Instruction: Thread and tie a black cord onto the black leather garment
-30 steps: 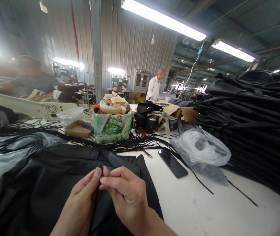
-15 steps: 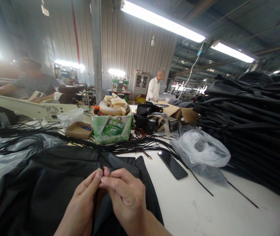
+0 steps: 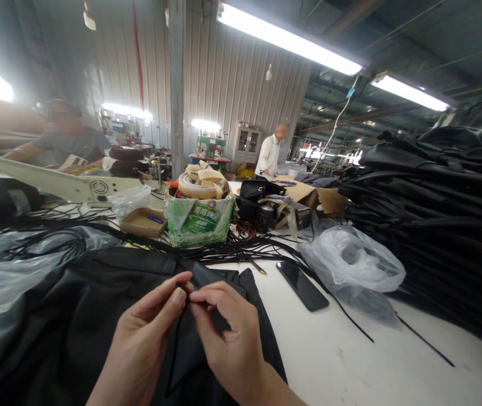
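A black garment [image 3: 75,304] lies spread on the white table [image 3: 350,361] in front of me. My left hand [image 3: 139,344] and my right hand [image 3: 228,338] meet above it, fingertips pinched together on a thin black cord [image 3: 176,338] that hangs down between them over the cloth. Both hands are closed in a pinch. The end of the cord is hidden between my fingertips.
A black phone [image 3: 303,285] lies to the right, beside a crumpled clear plastic bag [image 3: 350,265]. A tall stack of black garments [image 3: 443,214] fills the right side. Loose black cords [image 3: 224,248], a green box of tape rolls [image 3: 198,214] and a cardboard tray [image 3: 143,221] lie behind. Two people work farther back.
My view has shifted slightly. My hands have moved a little right and the pinched cord now shows more clearly between them.
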The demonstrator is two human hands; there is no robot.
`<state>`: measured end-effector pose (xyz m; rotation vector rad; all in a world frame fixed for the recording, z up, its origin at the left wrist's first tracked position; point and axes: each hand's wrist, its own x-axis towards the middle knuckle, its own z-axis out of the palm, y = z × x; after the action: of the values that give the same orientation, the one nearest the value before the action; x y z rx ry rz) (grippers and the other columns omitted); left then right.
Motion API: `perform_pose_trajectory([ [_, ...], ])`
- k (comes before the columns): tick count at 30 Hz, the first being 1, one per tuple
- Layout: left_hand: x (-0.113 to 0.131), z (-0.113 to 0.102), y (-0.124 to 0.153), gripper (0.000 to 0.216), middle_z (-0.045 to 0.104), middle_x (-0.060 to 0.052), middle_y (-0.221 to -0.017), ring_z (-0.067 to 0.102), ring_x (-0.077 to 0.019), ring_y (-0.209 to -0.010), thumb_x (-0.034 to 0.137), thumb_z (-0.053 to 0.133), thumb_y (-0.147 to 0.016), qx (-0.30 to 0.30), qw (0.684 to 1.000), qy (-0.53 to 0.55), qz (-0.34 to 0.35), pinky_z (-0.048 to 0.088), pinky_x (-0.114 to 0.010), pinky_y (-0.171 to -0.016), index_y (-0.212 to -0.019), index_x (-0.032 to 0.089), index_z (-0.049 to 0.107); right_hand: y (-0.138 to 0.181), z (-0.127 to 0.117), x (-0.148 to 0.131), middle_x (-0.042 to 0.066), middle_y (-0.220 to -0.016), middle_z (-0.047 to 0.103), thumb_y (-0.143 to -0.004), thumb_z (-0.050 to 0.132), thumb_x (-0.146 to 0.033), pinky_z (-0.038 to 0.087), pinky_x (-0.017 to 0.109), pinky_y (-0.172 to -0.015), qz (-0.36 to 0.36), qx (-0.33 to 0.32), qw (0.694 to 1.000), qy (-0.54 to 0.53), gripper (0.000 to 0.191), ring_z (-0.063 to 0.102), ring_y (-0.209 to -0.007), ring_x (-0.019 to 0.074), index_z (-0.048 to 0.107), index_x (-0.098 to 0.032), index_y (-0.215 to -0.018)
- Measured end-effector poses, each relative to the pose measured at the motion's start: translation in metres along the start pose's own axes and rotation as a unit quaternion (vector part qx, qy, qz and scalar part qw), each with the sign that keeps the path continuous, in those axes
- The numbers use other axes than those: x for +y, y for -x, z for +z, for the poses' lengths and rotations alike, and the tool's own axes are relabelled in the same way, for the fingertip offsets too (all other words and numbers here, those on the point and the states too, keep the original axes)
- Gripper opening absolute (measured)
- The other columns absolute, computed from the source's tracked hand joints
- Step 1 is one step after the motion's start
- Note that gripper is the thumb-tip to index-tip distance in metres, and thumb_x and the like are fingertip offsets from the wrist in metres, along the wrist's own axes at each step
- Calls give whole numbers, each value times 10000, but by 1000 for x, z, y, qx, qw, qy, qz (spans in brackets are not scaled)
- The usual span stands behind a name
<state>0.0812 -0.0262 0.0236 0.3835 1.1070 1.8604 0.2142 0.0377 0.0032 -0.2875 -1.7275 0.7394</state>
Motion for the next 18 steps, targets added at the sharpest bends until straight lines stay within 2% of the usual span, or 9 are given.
perform_pose_trajectory([
  [7,-1,-5,-4,626,869,-144,-1032,808,-205,-919,401,1201,-479,-1,1000,-2,13,669,-175,-823,-993,158,940,0,-3,-1,43,-1057,791,-1113,670,-120,597,235,-832,12,-3,1000,2,167,757,-925,157,796,-220,-1158],
  [11,2,-8,-7,640,866,-145,-1032,798,-213,-915,396,1201,-456,17,1000,-7,19,674,-176,-794,-978,139,934,2,-2,0,50,-1001,799,-1117,659,-187,590,257,-795,69,-18,997,-8,158,759,-880,175,813,-202,-1151],
  [13,10,-7,-8,537,867,-130,-1061,767,-168,-834,315,1163,-540,40,999,5,25,665,-159,-747,-989,137,931,1,-5,2,41,-961,793,-1115,646,-201,581,253,-772,93,-35,995,-4,183,754,-838,169,827,-198,-1146],
  [15,19,-3,-8,294,863,-108,-1040,720,-122,-733,190,1039,-701,79,996,23,32,644,-136,-683,-965,130,923,-6,-15,6,30,-963,792,-1098,643,-190,576,250,-773,99,-59,993,22,216,754,-821,162,833,-206,-1201],
  [17,26,0,-9,130,860,-88,-1004,697,-100,-688,80,895,-819,118,992,34,30,623,-113,-655,-939,128,915,-17,-35,11,24,-999,808,-1063,656,-149,577,260,-789,118,-62,986,101,310,765,-835,171,813,-222,-1320],
  [18,26,0,-10,143,863,-84,-1006,708,-101,-704,41,859,-847,129,991,33,25,621,-106,-668,-945,130,915,-24,-48,14,28,-1028,820,-1045,667,-127,581,275,-815,142,-53,974,170,365,779,-871,188,799,-231,-1370],
])
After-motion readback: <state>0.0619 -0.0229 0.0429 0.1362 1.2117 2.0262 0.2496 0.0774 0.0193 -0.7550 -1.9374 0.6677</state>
